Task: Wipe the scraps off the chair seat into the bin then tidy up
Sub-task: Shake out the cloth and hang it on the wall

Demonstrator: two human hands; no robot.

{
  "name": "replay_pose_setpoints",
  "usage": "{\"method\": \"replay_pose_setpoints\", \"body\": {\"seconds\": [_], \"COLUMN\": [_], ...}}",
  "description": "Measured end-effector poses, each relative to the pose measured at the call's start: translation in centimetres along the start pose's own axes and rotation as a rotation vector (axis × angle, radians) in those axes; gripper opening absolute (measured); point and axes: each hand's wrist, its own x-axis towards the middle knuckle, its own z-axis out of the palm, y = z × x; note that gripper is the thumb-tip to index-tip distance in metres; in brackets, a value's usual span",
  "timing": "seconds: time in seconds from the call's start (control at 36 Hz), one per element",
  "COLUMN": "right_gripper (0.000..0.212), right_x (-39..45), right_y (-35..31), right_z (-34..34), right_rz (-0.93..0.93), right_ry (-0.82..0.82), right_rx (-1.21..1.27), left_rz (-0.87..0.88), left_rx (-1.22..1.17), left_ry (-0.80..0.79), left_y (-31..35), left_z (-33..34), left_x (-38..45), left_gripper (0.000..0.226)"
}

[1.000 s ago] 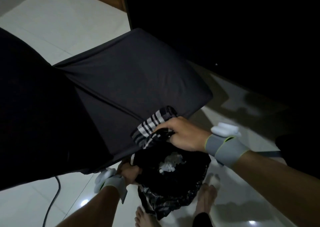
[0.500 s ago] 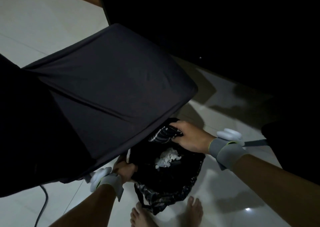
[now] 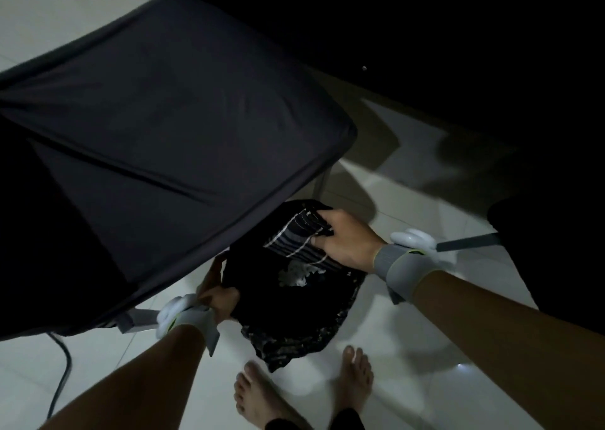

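Both hands at the bin bag [image 3: 294, 315]: right hand [image 3: 347, 239] grips striped cloth [image 3: 298, 243].

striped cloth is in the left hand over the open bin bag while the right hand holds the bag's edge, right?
Not quite: the hands are swapped. The head view shows the right hand gripping the striped cloth over the open bin bag, while the left hand holds the bag's edge.

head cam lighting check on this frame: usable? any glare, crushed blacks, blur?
Head view: dim overall, upper right crushed to black; the chair seat and bin bag are dark on dark, edges hard to separate. One small glare spot on the floor tiles. The striped cloth in the right hand and the left hand read clearly, no obvious motion blur. Wide-angle stretch at the edges.
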Motion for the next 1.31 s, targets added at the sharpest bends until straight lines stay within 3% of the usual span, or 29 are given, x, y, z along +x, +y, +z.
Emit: {"method": "replay_pose_setpoints", "body": {"seconds": [0.14, 0.22, 0.28, 0.33, 0.42, 0.47, 0.53, 0.58, 0.67, 0.78, 0.86, 0.92, 1.03, 1.14, 1.22, 1.31], "right_gripper": [0.01, 0.027, 0.019, 0.005, 0.011, 0.016, 0.004, 0.013, 0.013, 0.018, 0.015, 0.026, 0.073, 0.062, 0.045, 0.041], "right_x": [0.2, 0.2, 0.2, -0.1, -0.5, -0.7, -1.0, -1.4, -2.2, -3.3, -4.2, -5.3, -6.9, -8.6, -10.1, -11.7], "right_y": [0.4, 0.2, 0.1, -0.3, -0.9, -1.1, -1.3, -1.5, -1.9, -2.5, -3.3, -4.2, -5.2, -6.6, -8.1, -9.6], "right_z": [0.8, 1.1, 1.1, 0.6, 0.0, -0.2, -0.5, -1.2, -2.0, -2.6, -4.2, -6.1, -9.0, -13.2, -16.6, -20.4], "right_rz": [0.007, 0.033, 0.038, 0.031, 0.026, 0.02, 0.023, 0.02, 0.03, 0.035, 0.044, 0.066, 0.192, 0.213, 0.187, 0.157], "right_ry": [-0.02, 0.011, -0.01, -0.015, 0.015, 0.012, -0.013, -0.018, -0.026, -0.014, -0.032, -0.064, -0.063, 0.032, 0.011, 0.006], "right_rx": [0.055, 0.061, 0.092, 0.136, 0.205, 0.221, 0.216, 0.227, 0.247, 0.331, 0.4, 0.446, 0.435, 0.527, 0.647, 0.644], "left_rz": [-0.027, -0.064, -0.112, -0.111, -0.093, -0.112, -0.17, -0.158, -0.007, -0.053, -0.043, -0.024, -0.05, -0.027, 0.041, 0.124], "left_rx": [0.085, 0.108, 0.217, 0.356, 0.29, 0.332, 0.539, 0.58, 0.423, -0.201, -0.433, -0.451, -0.554, -0.638, -0.591, -0.484], "left_ry": [-0.005, -0.129, -0.181, -0.143, -0.055, -0.004, 0.031, 0.036, 0.05, -0.056, -0.099, -0.117, -0.236, -0.478, -0.605, -0.608], "left_y": [0.4, 1.0, 1.1, 1.3, 1.5, 1.8, 2.6, 3.9, 5.9, 8.8, 11.8, 14.0, 16.6, 21.5, 26.6, 31.6], "left_z": [0.6, 0.1, -0.3, -0.3, 0.4, 0.7, 0.6, 0.6, 1.4, 1.9, 1.9, 1.6, 0.9, 0.1, -1.4, -2.8], "left_x": [-0.5, -0.6, -0.8, -1.1, -1.3, -1.2, -1.4, -2.2, -3.2, -4.5, -6.0, -7.2, -8.4, -12.2, -15.1, -18.1], "left_gripper": [0.053, 0.07, 0.081, 0.093, 0.106, 0.105, 0.098, 0.087, 0.069, 0.065, 0.059, 0.054, 0.036, 0.045, 0.032, 0.023]}}
